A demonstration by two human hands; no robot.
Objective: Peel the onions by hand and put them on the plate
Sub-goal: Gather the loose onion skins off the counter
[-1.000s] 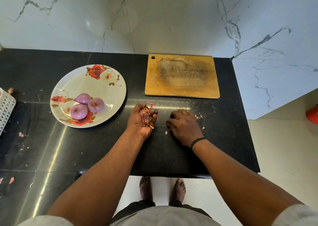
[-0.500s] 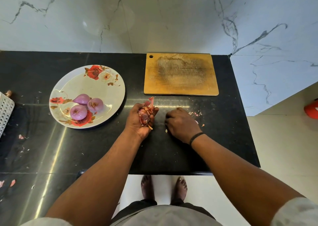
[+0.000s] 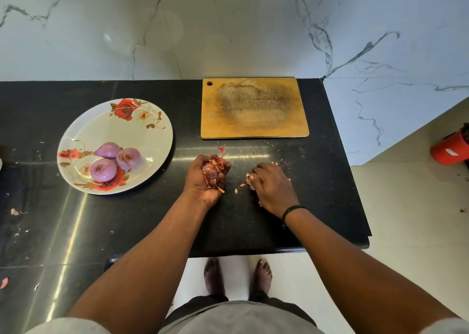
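Onions [image 3: 115,161], three of them and all peeled, sit together on the near-left part of a floral plate [image 3: 152,140] that rests on the black countertop [image 3: 76,219]. Just right of the plate, the left hand [image 3: 206,178] is palm up with its fingers curled around a bunch of papery onion skins [image 3: 214,171], one reddish strip sticking up out of the fist. Near it on the right, the right hand [image 3: 272,187] lies knuckles up on the counter, fingers bent down onto a few scraps of skin [image 3: 250,177]; whether they actually pinch any piece cannot be told from this angle. A black band [image 3: 291,210] circles that wrist. More small flakes [image 3: 276,162] lie scattered around the right hand. Beyond both hands lies a worn wooden cutting board [image 3: 253,108], against the marble wall [image 3: 228,28]. A red object [image 3: 449,148] rests on the floor at far right.
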